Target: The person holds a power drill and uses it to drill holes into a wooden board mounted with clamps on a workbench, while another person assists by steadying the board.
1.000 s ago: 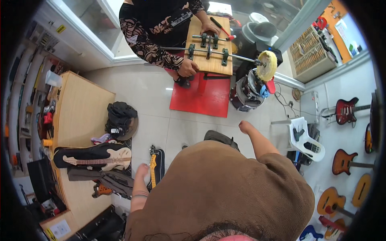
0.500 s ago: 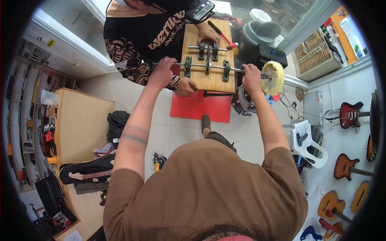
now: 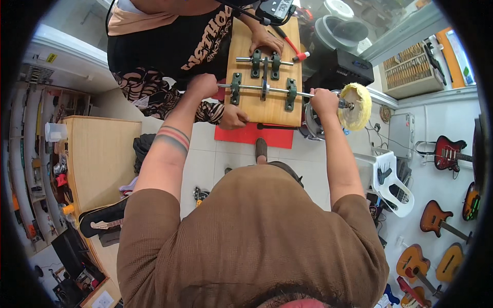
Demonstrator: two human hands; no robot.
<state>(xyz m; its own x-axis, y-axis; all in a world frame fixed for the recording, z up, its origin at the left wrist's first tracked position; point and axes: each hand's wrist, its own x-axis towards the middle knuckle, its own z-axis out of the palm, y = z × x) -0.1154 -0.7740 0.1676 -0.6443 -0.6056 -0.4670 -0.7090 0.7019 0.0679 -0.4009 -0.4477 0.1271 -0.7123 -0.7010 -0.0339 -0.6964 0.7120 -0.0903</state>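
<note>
A wooden board [image 3: 268,105] carries two metal shafts in green bearing blocks. My left hand [image 3: 204,84] is closed on the left end of the nearer shaft [image 3: 275,91]. My right hand [image 3: 324,101] grips the same shaft's right end, just beside the yellow cloth buffing wheel [image 3: 355,105] mounted there. Another person in a black shirt stands across the board, one hand [image 3: 233,117] on its near left corner, the other hand [image 3: 266,39] on the far shaft [image 3: 264,60].
A red mat [image 3: 250,135] lies under the board. Black boxes [image 3: 339,72] and round lids stand behind the wheel. A white plastic chair [image 3: 390,182] and several guitars [image 3: 447,154] are at right. A wooden table [image 3: 102,159] and cluttered shelves are at left.
My arms rose from my sides and both hands took hold of the nearer shaft's ends. The view moved closer to the board. The other person leaned in over it.
</note>
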